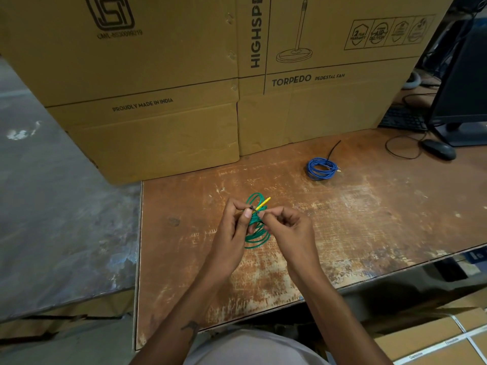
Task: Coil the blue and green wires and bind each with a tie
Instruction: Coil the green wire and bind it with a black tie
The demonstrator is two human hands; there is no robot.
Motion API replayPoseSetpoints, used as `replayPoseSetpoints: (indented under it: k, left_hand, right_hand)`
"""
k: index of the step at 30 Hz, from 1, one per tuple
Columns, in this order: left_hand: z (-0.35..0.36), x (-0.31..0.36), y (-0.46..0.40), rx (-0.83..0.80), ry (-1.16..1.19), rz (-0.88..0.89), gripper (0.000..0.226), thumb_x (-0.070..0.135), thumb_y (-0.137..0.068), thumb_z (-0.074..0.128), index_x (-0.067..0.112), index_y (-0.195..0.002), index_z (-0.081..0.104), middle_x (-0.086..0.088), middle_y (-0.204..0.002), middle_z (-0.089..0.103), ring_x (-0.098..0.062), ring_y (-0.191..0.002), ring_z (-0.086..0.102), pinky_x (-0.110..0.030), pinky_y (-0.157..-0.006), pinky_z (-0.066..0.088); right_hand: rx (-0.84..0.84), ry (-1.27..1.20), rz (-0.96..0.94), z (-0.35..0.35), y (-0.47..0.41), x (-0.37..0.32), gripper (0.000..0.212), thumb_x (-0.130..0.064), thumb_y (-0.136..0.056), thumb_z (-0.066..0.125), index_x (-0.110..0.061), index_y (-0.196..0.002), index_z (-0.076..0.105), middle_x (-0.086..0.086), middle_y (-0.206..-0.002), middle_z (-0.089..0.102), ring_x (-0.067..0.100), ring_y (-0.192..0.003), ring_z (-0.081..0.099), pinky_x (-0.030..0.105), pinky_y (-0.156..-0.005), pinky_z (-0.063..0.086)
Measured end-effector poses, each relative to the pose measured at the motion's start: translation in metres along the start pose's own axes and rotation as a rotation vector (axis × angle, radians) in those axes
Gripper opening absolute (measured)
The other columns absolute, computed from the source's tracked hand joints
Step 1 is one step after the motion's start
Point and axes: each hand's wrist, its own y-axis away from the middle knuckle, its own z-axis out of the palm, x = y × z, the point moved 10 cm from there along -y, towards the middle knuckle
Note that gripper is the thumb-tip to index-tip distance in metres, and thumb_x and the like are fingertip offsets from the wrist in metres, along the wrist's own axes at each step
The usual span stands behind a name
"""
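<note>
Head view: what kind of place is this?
Probably a warehouse or stockroom with a work desk. Large cardboard boxes printed for a pedestal fan stand on a worn wooden table, more cartons sit below, and a monitor, keyboard and mouse are at right.

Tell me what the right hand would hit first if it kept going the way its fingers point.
The right hand points left, so it would likely meet the green wire coil it already pinches with the yellow tie, then the left hand. Depth is unclear.
</note>
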Motion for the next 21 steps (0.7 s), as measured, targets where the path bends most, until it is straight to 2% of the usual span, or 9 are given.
replayPoseSetpoints:
  k: [4, 8, 13, 15, 17, 21]
  left_hand:
    - [0.001, 0.003, 0.0, -0.017, -0.033, 0.02, 0.012, 0.02, -0.108, 0.045, 0.024, -0.098, 0.05, 0.006, -0.075, 0.053, -0.012, -0.07, 0.05, -0.023, -0.066, 0.041]
    - [0.001, 0.008, 0.0, -0.026, -0.042, 0.029, 0.013, 0.019, -0.109, 0.045, 0.025, -0.098, 0.05, 0.008, -0.079, 0.054, -0.008, -0.071, 0.052, -0.019, -0.068, 0.042]
    - [0.0, 0.009, 0.0, -0.034, -0.038, 0.026, 0.01, 0.021, -0.109, 0.045, 0.022, -0.1, 0.05, 0.007, -0.076, 0.053, -0.01, -0.07, 0.051, -0.022, -0.066, 0.041]
    - [-0.002, 0.009, 0.0, -0.021, -0.016, 0.025, 0.009, 0.019, -0.109, 0.045, 0.016, -0.102, 0.052, 0.005, -0.076, 0.054, -0.01, -0.07, 0.052, -0.022, -0.066, 0.042]
    - [-0.002, 0.01, 0.001, -0.015, 0.002, 0.02, 0.009, 0.016, -0.109, 0.045, 0.012, -0.104, 0.052, 0.01, -0.078, 0.056, -0.005, -0.072, 0.054, -0.017, -0.067, 0.043]
    - [-0.001, 0.01, 0.002, -0.022, 0.014, 0.016, 0.007, 0.016, -0.108, 0.046, 0.013, -0.105, 0.052, 0.013, -0.077, 0.058, -0.004, -0.071, 0.055, -0.016, -0.066, 0.044]
  right_hand:
    - [0.019, -0.024, 0.011, 0.0, 0.0, 0.001, 0.009, -0.016, -0.091, 0.079, -0.014, -0.082, 0.081, 0.015, -0.083, 0.077, 0.014, -0.078, 0.064, 0.038, -0.079, 0.051]
    - [0.009, -0.045, 0.014, 0.001, 0.0, 0.001, 0.009, -0.018, -0.092, 0.079, -0.015, -0.084, 0.082, 0.018, -0.086, 0.077, 0.019, -0.082, 0.066, 0.04, -0.082, 0.053]
    - [0.007, -0.087, 0.035, 0.001, -0.001, 0.003, 0.008, -0.012, -0.093, 0.077, -0.007, -0.088, 0.081, 0.019, -0.089, 0.078, 0.015, -0.084, 0.07, 0.035, -0.085, 0.055]
    - [0.007, -0.086, 0.027, 0.002, -0.002, 0.005, 0.008, -0.012, -0.093, 0.077, -0.008, -0.087, 0.08, 0.021, -0.09, 0.077, 0.017, -0.085, 0.069, 0.039, -0.087, 0.055]
    - [0.009, -0.087, 0.021, 0.002, -0.003, 0.007, 0.008, -0.013, -0.093, 0.077, -0.009, -0.087, 0.08, 0.022, -0.091, 0.076, 0.019, -0.086, 0.068, 0.042, -0.088, 0.055]
    - [0.002, -0.074, 0.009, 0.002, -0.002, 0.006, 0.008, -0.014, -0.093, 0.077, -0.012, -0.086, 0.08, 0.019, -0.089, 0.077, 0.019, -0.085, 0.068, 0.045, -0.089, 0.056]
